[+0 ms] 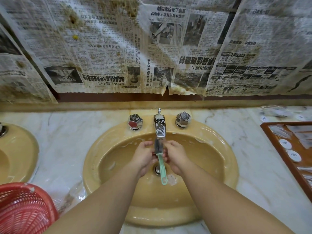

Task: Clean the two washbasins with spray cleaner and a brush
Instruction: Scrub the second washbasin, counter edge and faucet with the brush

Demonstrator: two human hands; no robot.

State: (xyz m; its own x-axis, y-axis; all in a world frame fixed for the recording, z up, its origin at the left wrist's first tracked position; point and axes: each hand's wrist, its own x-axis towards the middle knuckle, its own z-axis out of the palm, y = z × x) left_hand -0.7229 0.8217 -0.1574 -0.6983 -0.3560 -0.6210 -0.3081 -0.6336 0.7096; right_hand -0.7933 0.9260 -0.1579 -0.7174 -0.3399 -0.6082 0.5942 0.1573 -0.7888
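Observation:
A yellow-tan washbasin point(211, 149) sits in the marble counter, with foam streaks on its wall and a drain plug point(157, 169) at the bottom. The chrome tap point(159, 126) is smeared with foam. Directly under its spout, both hands hold a brush point(161, 166) with a light green handle and dark bristles. My left hand point(145, 157) grips the brush at the left of the bristle head. My right hand point(173, 157) pinches it from the right. The handle points down toward me. A second basin point(18, 149) shows at the left edge. No spray cleaner is in view.
Two faceted chrome knobs point(135, 121) point(183, 119) flank the tap. A red plastic basket point(25, 208) stands at the lower left on the counter. A wooden tray point(276, 146) with white round items lies at the right. Stained newspaper point(152, 48) covers the wall behind.

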